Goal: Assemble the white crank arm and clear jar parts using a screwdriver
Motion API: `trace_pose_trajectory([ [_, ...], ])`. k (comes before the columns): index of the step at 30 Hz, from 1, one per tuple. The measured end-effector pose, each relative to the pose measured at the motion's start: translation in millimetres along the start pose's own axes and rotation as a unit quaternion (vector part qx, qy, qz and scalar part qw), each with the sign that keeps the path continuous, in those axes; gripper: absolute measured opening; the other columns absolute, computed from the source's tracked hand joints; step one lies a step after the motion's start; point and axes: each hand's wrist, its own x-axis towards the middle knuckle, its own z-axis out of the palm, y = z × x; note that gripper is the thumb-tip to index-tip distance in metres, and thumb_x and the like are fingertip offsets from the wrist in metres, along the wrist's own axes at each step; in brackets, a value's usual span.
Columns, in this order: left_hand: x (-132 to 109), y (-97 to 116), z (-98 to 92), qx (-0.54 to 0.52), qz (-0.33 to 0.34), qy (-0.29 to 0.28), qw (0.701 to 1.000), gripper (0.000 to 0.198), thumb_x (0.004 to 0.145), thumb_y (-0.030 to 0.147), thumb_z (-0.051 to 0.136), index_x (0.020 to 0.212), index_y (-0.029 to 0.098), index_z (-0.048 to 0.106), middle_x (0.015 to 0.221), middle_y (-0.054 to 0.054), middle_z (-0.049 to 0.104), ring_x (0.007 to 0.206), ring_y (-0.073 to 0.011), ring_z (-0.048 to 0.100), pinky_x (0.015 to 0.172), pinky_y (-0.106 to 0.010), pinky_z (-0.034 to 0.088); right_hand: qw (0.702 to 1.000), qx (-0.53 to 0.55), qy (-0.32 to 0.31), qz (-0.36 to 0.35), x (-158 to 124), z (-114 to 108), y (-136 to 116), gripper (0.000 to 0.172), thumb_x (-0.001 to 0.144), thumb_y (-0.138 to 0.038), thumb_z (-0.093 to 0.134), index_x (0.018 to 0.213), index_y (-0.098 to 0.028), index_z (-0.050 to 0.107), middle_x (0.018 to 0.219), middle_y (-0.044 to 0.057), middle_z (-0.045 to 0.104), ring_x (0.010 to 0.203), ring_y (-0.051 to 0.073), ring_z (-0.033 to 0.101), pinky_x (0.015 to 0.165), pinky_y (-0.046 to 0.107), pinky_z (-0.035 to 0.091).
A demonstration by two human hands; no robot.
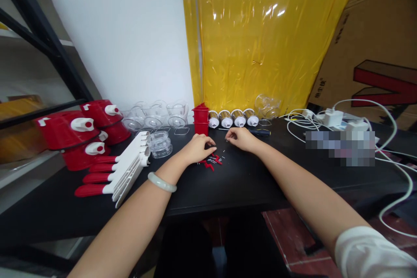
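Observation:
My left hand [199,147] rests on the black table [247,182] with its fingers curled in a pinch over a scatter of small screws [217,156] and little red clips [210,163]. My right hand [239,137] is just to the right, fingers also pinched together over the same scatter. What either pinch holds is too small to make out. A pale bangle [162,182] sits on my left wrist.
Red housings [67,129], red-and-white handles [114,173], clear cups [156,117], a small red box [201,119], several motors [232,118] and a screwdriver [259,131] line the table's back. White chargers and cables [335,119] lie at the right.

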Motion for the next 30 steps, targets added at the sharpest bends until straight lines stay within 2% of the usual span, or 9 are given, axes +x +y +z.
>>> trace_pose_trajectory([
  [5, -0.5, 0.7, -0.9, -0.005, -0.001, 0.000, 1.000, 0.025, 0.086, 0.037, 0.063, 0.101, 0.020, 0.073, 0.097, -0.007, 0.071, 0.098, -0.0238, 0.061, 0.097, -0.039, 0.043, 1.000, -0.003, -0.026, -0.004, -0.6, 3.4, 3.4, 0.019, 0.077, -0.002, 0.058, 0.087, -0.014, 0.069, 0.079, 0.003, 0.072, 0.070, 0.010, 0.066, 0.070, 0.020, 0.050],
  [11, -0.6, 0.0, -0.3, -0.008, -0.006, 0.001, 1.000, 0.025, 0.086, 0.037, 0.063, 0.101, 0.019, 0.073, 0.097, -0.008, 0.071, 0.098, -0.0238, 0.061, 0.097, -0.039, 0.043, 0.999, -0.025, -0.027, -0.015, -1.7, 2.2, 1.1, 0.027, 0.074, 0.001, 0.056, 0.091, -0.014, 0.069, 0.078, 0.003, 0.071, 0.069, 0.010, 0.065, 0.069, 0.020, 0.048],
  [20, 0.1, -1.0, 0.0, -0.008, 0.000, 0.002, 1.000, 0.024, 0.086, 0.036, 0.063, 0.100, 0.019, 0.073, 0.096, -0.007, 0.072, 0.096, -0.0236, 0.062, 0.098, -0.040, 0.042, 0.999, -0.028, -0.041, -0.014, -1.6, 1.9, 3.1, 0.016, 0.076, -0.007, 0.064, 0.090, -0.014, 0.068, 0.070, -0.001, 0.066, 0.062, 0.008, 0.059, 0.063, 0.019, 0.043],
  [26, -0.5, 0.9, -0.7, -0.001, -0.002, -0.001, 1.000, 0.026, 0.086, 0.037, 0.063, 0.101, 0.018, 0.073, 0.097, -0.008, 0.072, 0.096, -0.0235, 0.062, 0.097, -0.039, 0.042, 0.998, -0.033, -0.048, -0.009, -1.8, 1.4, 2.4, 0.016, 0.076, -0.011, 0.067, 0.091, -0.015, 0.068, 0.070, -0.001, 0.066, 0.062, 0.009, 0.059, 0.063, 0.020, 0.042],
  [30, -1.0, 1.2, -1.2, -0.004, -0.003, 0.000, 1.000, 0.025, 0.086, 0.037, 0.063, 0.100, 0.019, 0.073, 0.097, -0.008, 0.072, 0.097, -0.0237, 0.062, 0.096, -0.039, 0.043, 0.998, -0.038, -0.048, -0.009, -2.4, 2.1, 1.6, 0.018, 0.076, -0.008, 0.064, 0.092, -0.014, 0.069, 0.073, 0.000, 0.068, 0.064, 0.010, 0.061, 0.065, 0.020, 0.044],
])
